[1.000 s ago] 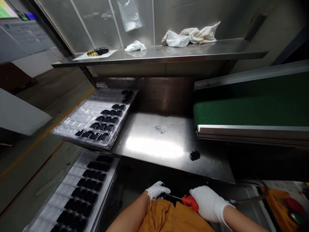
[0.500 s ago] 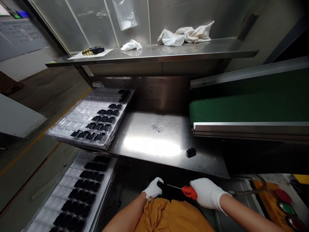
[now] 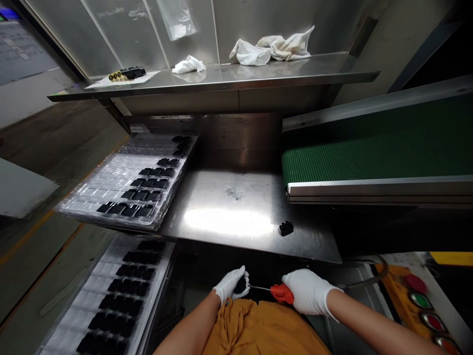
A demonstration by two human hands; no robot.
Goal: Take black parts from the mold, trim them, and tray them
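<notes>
My left hand, in a white glove, is closed around a small black part; the fingers cover much of it. My gloved right hand grips a red air blow gun with a thin metal nozzle. The nozzle points left, its tip right at the black part. A hose runs off to the right behind that hand. Both hands are low in front of my orange clothing, below the front edge of the steel table. Another black part lies on the table near that edge.
Left on the table sits a clear tray with rows of black parts; a second filled tray stands lower. A green conveyor belt rises at right. White cloths lie on the shelf. A button box is at lower right.
The blow gun's nozzle tip has come closer to my left hand, and the black part has turned in its fingers. The whole view has shifted slightly.
</notes>
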